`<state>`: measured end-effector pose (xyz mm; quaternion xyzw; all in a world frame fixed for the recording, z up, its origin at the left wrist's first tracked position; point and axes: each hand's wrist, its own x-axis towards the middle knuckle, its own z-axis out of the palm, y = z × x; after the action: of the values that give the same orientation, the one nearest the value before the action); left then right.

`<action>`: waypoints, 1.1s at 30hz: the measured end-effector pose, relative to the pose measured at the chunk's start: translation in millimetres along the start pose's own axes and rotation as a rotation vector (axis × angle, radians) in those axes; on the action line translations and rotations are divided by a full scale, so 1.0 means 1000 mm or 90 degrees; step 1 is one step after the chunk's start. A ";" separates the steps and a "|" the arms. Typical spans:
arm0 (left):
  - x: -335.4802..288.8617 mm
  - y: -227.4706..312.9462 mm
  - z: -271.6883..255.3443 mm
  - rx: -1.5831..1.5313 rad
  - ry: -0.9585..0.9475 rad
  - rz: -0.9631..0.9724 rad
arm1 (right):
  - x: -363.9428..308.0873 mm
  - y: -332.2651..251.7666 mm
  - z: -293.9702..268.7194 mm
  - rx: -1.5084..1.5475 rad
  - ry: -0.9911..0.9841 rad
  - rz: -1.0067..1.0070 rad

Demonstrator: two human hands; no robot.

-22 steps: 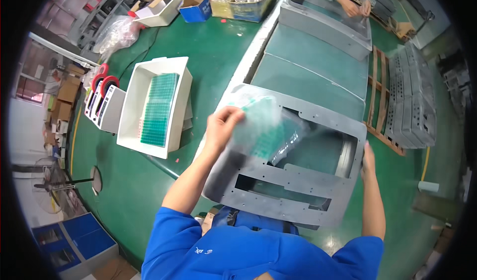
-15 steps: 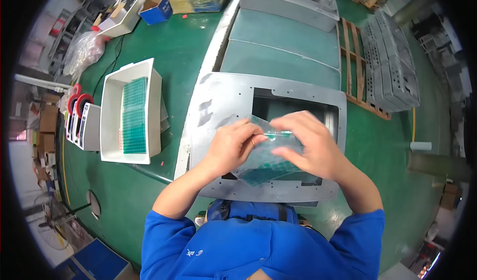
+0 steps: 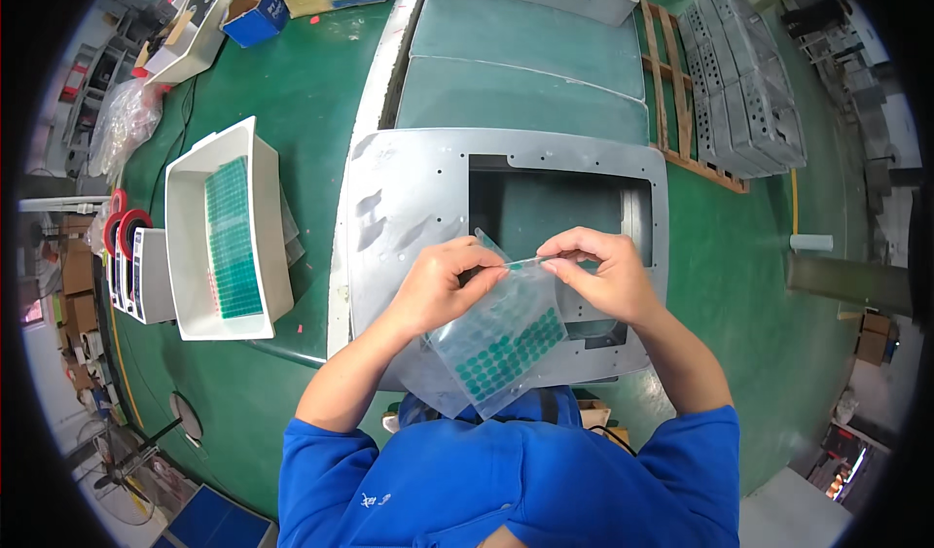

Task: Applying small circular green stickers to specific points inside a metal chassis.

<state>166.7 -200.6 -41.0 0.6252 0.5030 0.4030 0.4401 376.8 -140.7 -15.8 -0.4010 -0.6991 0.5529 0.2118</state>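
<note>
A clear plastic bag (image 3: 494, 319) hangs between my hands, holding a sheet of small green round stickers (image 3: 510, 355). Its top edge is pinched by my left hand (image 3: 450, 281), with thumb and forefinger together. A short way along the same edge, my right hand (image 3: 605, 274) pinches the bag too, fingers closed. Another clear layer shows behind the bag at lower left; I cannot tell whether it is part of it. Below my hands lies a grey metal panel (image 3: 409, 174) with a large rectangular opening and small holes along its rim.
Left of the panel stands a white bin (image 3: 269, 295) with green sticker sheets (image 3: 232, 239). Red-rimmed rolls (image 3: 129, 232) sit beyond it. A blue box (image 3: 255, 15) is at far left. Grey metal castings (image 3: 744, 86) are stacked beside a wooden pallet (image 3: 671, 91) at right.
My right hand has closed from spread fingers into a pinch on the bag's edge. The bag now hangs flatter, its green dots plain to see. The view has shifted slightly.
</note>
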 end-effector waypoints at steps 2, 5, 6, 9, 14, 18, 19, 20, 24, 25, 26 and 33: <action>0.007 -0.010 0.002 -0.025 -0.008 -0.033 | 0.005 0.008 0.001 -0.004 0.020 -0.020; 0.020 -0.025 0.004 -0.080 -0.023 -0.100 | 0.018 0.021 0.003 -0.108 0.107 -0.193; 0.023 -0.027 0.005 -0.110 -0.033 -0.147 | 0.022 0.026 0.002 -0.151 0.110 -0.223; 0.032 -0.045 0.008 -0.174 -0.038 -0.231 | 0.036 0.042 -0.001 -0.260 0.100 -0.305; 0.037 -0.067 0.010 -0.204 0.019 -0.293 | 0.068 0.058 -0.008 -0.178 0.151 -0.227; 0.039 -0.072 0.008 -0.173 -0.004 -0.308 | 0.101 0.083 -0.036 -0.169 0.150 0.027; 0.040 -0.071 0.007 -0.170 -0.016 -0.319 | 0.105 0.085 -0.037 -0.192 0.137 0.043; 0.041 -0.070 0.008 -0.170 -0.015 -0.317 | 0.106 0.086 -0.037 -0.222 0.127 0.036; 0.039 -0.072 0.009 -0.172 0.001 -0.312 | 0.112 0.083 -0.032 -0.290 0.102 0.039; 0.039 -0.072 0.009 -0.172 0.004 -0.309 | 0.113 0.083 -0.032 -0.296 0.104 0.048; 0.039 -0.071 0.008 -0.176 0.006 -0.314 | 0.114 0.083 -0.031 -0.301 0.108 0.049; 0.039 -0.074 0.011 -0.194 0.038 -0.276 | 0.116 0.082 -0.026 -0.345 0.136 0.059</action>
<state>163.9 -155.7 -112.4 0.4172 0.5715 0.3889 0.5900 354.4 -27.8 -102.6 -0.5303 -0.7760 0.3096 0.1439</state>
